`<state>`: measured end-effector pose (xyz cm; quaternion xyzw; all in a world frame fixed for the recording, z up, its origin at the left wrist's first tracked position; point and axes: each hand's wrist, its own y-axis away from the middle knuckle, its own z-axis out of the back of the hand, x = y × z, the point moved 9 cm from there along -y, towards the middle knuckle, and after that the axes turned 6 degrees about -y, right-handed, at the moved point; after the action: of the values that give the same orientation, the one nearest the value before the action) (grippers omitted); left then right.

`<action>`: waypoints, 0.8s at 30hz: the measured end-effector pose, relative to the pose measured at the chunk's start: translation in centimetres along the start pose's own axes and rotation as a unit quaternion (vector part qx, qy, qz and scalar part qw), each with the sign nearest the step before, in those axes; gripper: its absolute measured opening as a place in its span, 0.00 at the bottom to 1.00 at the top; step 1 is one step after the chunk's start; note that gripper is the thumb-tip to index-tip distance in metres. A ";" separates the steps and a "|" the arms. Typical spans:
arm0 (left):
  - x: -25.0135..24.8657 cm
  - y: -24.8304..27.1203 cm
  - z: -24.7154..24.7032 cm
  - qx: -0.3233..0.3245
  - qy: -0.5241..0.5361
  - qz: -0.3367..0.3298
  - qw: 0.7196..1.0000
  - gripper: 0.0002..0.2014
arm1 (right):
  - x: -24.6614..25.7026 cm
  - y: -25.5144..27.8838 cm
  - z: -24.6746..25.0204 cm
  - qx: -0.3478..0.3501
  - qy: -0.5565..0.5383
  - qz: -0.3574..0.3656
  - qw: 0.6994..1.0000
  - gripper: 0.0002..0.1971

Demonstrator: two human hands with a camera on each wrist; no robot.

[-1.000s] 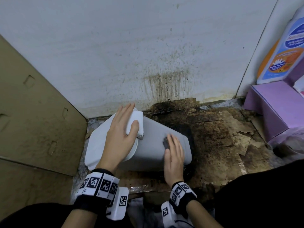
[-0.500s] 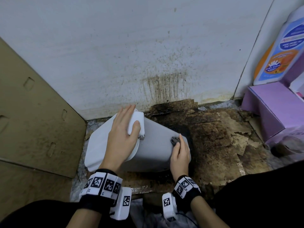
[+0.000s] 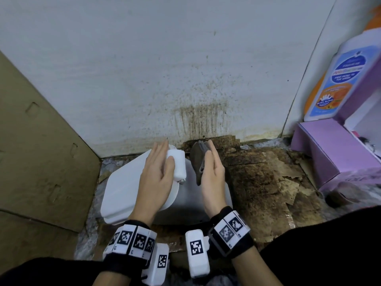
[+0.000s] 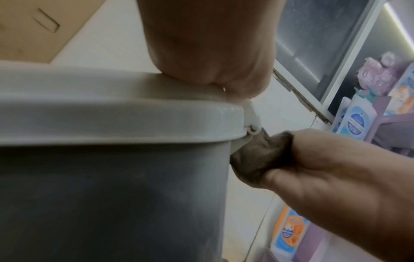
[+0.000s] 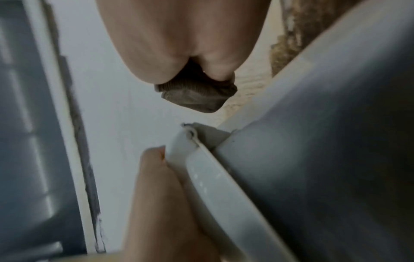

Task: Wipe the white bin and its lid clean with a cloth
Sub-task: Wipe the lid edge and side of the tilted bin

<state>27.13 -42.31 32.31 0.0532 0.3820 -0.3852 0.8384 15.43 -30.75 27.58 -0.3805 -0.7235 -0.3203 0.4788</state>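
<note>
The white bin (image 3: 191,203) lies on its side on the floor, its grey-looking body to the right and its white lid (image 3: 123,186) to the left. My left hand (image 3: 162,157) rests flat on the lid with straight fingers, thumb against the white hinge tab (image 3: 178,166). My right hand (image 3: 212,174) stands on edge above the bin and pinches a folded grey-brown cloth (image 3: 198,159) between thumb and fingers. In the left wrist view the cloth (image 4: 262,154) touches the bin just under the hinge. The right wrist view shows the cloth (image 5: 197,95) bunched under the fingers.
A stained white wall (image 3: 165,69) rises right behind the bin. Brown cardboard (image 3: 41,151) leans at the left. Dirty, peeling cardboard (image 3: 268,182) covers the floor to the right. A purple box (image 3: 329,149) and a soap bottle (image 3: 338,83) stand at the far right.
My right hand has moved with the cloth from the bin's side near the base up to the hinge, turning onto its edge. My left hand has stayed on the lid.
</note>
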 end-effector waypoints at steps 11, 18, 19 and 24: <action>-0.6 0.4 -0.2 -0.079 0.283 0.105 0.950 0.16 | 1.4 1.7 -0.7 0.079 0.147 0.043 0.985 0.24; 0.8 0.4 0.1 -0.088 0.380 0.155 0.908 0.16 | 2.3 -0.2 2.5 0.074 0.188 0.054 0.978 0.23; 1.2 0.7 0.4 -0.091 0.347 0.150 0.921 0.16 | 2.3 -0.5 3.1 0.065 0.184 0.054 0.979 0.23; 4.8 2.1 2.8 -0.135 0.182 0.163 0.960 0.14 | 2.5 -1.2 5.8 0.022 0.188 0.050 0.981 0.21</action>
<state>32.24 -44.78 30.58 0.0703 0.5628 -0.1720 0.8054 11.17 -25.96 27.84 -0.3387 -0.6076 -0.3452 0.6300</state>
